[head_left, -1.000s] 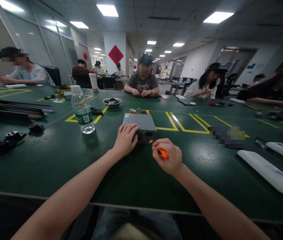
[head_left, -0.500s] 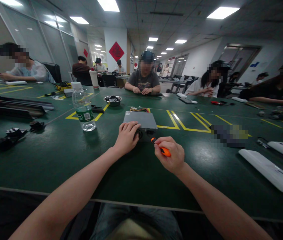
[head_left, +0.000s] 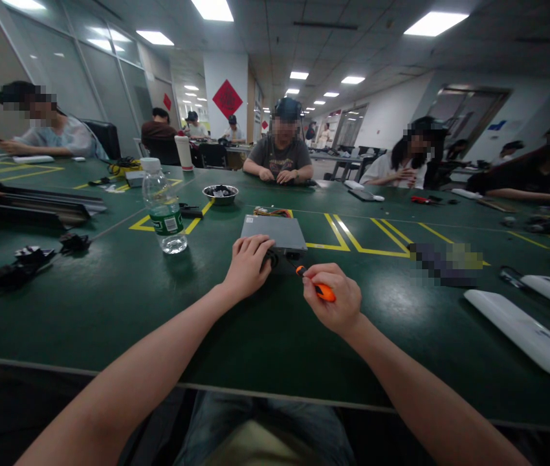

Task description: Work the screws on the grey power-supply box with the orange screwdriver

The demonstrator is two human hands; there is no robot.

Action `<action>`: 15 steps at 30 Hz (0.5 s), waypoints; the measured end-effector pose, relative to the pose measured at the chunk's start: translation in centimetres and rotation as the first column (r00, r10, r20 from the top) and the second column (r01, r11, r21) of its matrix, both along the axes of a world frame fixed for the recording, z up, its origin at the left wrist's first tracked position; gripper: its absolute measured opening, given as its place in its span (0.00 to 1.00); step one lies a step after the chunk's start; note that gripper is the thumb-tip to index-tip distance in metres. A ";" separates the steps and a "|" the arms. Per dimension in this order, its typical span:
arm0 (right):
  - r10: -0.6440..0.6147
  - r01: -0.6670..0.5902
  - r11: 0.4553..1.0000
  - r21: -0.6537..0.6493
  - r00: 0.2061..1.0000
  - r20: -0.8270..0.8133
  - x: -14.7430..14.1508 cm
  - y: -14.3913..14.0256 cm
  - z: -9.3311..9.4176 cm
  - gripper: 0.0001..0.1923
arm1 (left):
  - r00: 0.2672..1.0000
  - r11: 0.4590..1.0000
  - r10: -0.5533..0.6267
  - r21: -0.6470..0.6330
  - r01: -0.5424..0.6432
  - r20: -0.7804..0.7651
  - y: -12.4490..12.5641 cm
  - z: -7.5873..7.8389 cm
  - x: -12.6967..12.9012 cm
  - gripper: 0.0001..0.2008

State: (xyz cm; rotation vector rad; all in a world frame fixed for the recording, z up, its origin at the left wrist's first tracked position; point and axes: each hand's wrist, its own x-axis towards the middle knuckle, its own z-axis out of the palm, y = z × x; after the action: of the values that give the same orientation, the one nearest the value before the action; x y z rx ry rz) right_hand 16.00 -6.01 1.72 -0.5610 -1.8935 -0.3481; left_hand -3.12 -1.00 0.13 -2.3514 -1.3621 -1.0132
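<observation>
Across a green table, the right hand wraps its fingers tightly round an orange screwdriver, best kept in line, while the left hand's half-open fingers should steady the grey metal box at twelve o'clock.

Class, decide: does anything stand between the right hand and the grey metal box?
Only the orange screwdriver, pointing from the right hand toward the grey metal box; no other obstacle is visible.

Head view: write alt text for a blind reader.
The right grip points an orange screwdriver at the near side of a grey metal box; the left grip rests on its near-left corner. A bottle stands to the left on a green table.
</observation>
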 end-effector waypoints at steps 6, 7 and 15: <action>-0.005 0.005 1.000 0.001 1.000 -0.012 0.2 0.1 -0.1 0.11 | 1.000 1.000 0.002 -0.005 -0.002 0.003 -0.1 0.1 0.0 0.19; -0.008 0.008 1.000 0.002 1.000 -0.017 0.2 0.1 -0.1 0.11 | 1.000 1.000 0.002 -0.005 -0.002 0.007 -0.1 0.1 0.0 0.19; 0.002 -0.002 1.000 0.003 1.000 -0.020 0.2 0.0 0.0 0.11 | 1.000 1.000 0.001 -0.008 -0.001 -0.006 -0.2 0.2 0.1 0.19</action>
State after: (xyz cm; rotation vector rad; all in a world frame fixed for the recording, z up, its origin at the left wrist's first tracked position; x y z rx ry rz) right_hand 16.19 -6.00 1.73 -0.5594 -1.8735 -0.3425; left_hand -3.07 -1.17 0.33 -2.3573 -1.3670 -1.0020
